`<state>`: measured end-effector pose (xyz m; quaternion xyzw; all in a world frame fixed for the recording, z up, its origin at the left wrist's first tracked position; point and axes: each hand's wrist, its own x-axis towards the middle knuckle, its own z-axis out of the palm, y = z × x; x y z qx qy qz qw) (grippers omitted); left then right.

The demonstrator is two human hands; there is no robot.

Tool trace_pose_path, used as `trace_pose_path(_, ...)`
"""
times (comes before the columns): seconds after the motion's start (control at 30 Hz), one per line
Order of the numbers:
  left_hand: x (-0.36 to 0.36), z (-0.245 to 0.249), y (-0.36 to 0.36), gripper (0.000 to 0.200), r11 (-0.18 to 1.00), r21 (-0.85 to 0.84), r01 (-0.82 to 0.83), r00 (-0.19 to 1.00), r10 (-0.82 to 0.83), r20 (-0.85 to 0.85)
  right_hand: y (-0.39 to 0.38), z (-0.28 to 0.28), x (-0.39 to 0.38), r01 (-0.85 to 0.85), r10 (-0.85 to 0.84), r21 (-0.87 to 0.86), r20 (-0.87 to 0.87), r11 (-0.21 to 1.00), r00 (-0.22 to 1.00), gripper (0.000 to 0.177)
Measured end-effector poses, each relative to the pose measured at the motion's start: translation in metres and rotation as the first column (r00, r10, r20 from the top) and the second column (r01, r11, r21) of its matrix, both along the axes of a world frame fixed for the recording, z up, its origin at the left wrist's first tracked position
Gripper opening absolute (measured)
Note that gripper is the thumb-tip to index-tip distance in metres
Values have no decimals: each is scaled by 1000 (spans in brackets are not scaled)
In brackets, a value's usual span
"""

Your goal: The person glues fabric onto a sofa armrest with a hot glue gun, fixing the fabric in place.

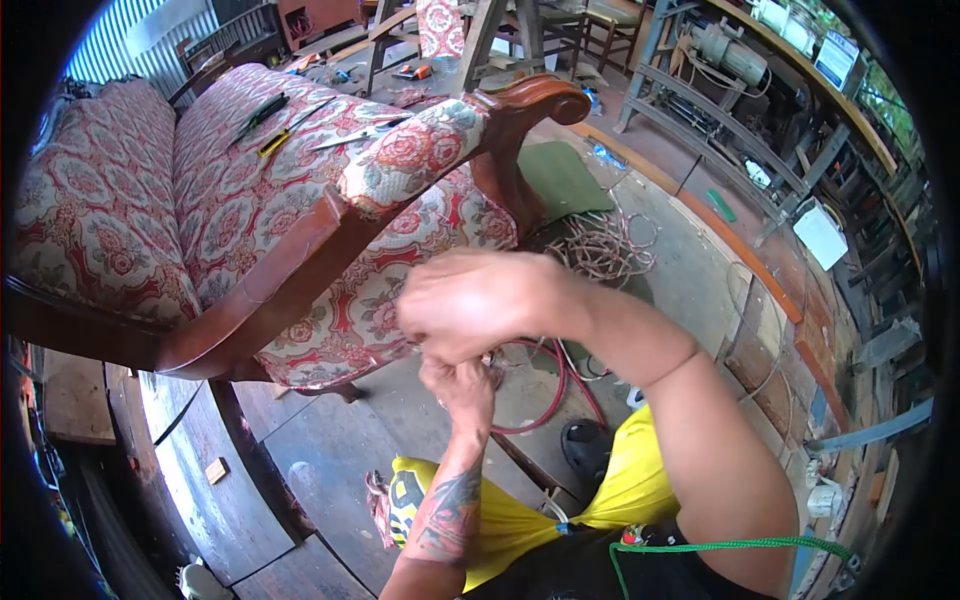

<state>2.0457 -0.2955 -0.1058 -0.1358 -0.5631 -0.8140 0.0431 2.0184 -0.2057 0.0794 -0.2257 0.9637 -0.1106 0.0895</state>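
Close in front of the sofa's side, my right hand [475, 305] is closed, its fingers curled and somewhat blurred. Just below it is my left hand [460, 388], fingers also pressed together. Whatever either one grips is hidden or too small to make out. The sofa [110, 215] has red and cream floral upholstery, and its carved wooden armrest [280, 270] carries a padded floral piece [425, 150]. Scissors [360, 135], a yellow-and-black tool [275, 143] and a dark-handled tool [262, 112] lie on the seat.
On the floor, a red hose [560, 390] loops beside my feet, near a tangled rope pile [600, 250] and a green mat [560, 180]. A metal rack with a motor [730, 55] stands at right. A green cord [740, 545] crosses near my body.
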Motion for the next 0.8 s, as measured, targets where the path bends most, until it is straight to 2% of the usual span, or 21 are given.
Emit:
trace_pose_path(0.03,-3,-2,1,26,994,-10,-106,993,105,-51,-6,-3,2,12,-9,21,-131,1000,991,20)
trace_pose_path(0.07,-10,-3,-4,25,986,-85,-142,981,129,-144,-10,-2,1,-2,9,62,-113,998,994,22)
trace_pose_path(0.1,-7,-2,-6,13,995,-28,-95,994,94,-64,-5,-13,3,-43,36,-46,-152,998,988,21)
trace_pose_path(0.13,-4,1,-9,12,998,31,-55,998,55,13,2,-23,4,-92,62,-153,-195,984,979,20)
trace_pose_path(0.17,-3,7,-10,12,998,22,-66,998,66,1,9,-23,7,-105,71,-162,-206,981,976,20)
trace_pose_path(0.23,1,15,-13,10,984,-136,112,985,-128,-115,29,-24,12,-121,92,-269,-117,956,989,18)
trace_pose_path(0.27,5,21,-9,10,985,-146,92,987,-110,-119,43,-22,9,-177,147,-347,-110,921,983,15)
trace_pose_path(0.33,13,34,3,24,960,-275,-43,967,-29,-252,71,-15,12,-239,113,-650,-230,721,967,15)
trace_pose_path(0.37,15,41,0,34,939,-343,-10,974,-69,-217,84,-5,18,-214,61,-706,-236,675,970,16)
trace_pose_path(0.4,12,39,-3,34,935,-353,-39,974,-43,-221,96,5,24,-188,9,-759,-234,623,972,18)
trace_pose_path(0.47,4,36,-10,38,787,-461,-409,800,66,-596,118,9,30,-134,-164,-921,-206,366,965,21)
trace_pose_path(0.5,-1,41,-15,40,678,-433,-593,665,111,-738,131,10,29,-198,-224,-942,-261,269,939,21)
trace_pose_path(0.53,-2,45,-18,39,627,-445,-639,672,173,-720,141,10,27,-265,-290,-950,-305,168,907,21)
trace_pose_path(0.6,-13,63,-21,40,408,-343,-846,444,184,-877,149,13,26,-374,-443,-928,-337,4,831,23)
trace_pose_path(0.7,-31,77,-15,44,203,-328,-923,343,46,-938,157,14,25,-432,-607,-899,-310,-63,732,20)
trace_pose_path(0.73,-38,79,-11,47,120,-309,-944,311,3,-950,158,13,25,-439,-600,-895,-307,-83,739,20)
trace_pose_path(0.77,-46,80,-7,47,106,-302,-947,304,-5,-953,161,11,25,-440,-608,-894,-304,-83,733,20)
trace_pose_path(0.8,-54,80,-4,54,5,-264,-965,263,-63,-963,163,10,26,-439,-619,-895,-300,-81,725,19)
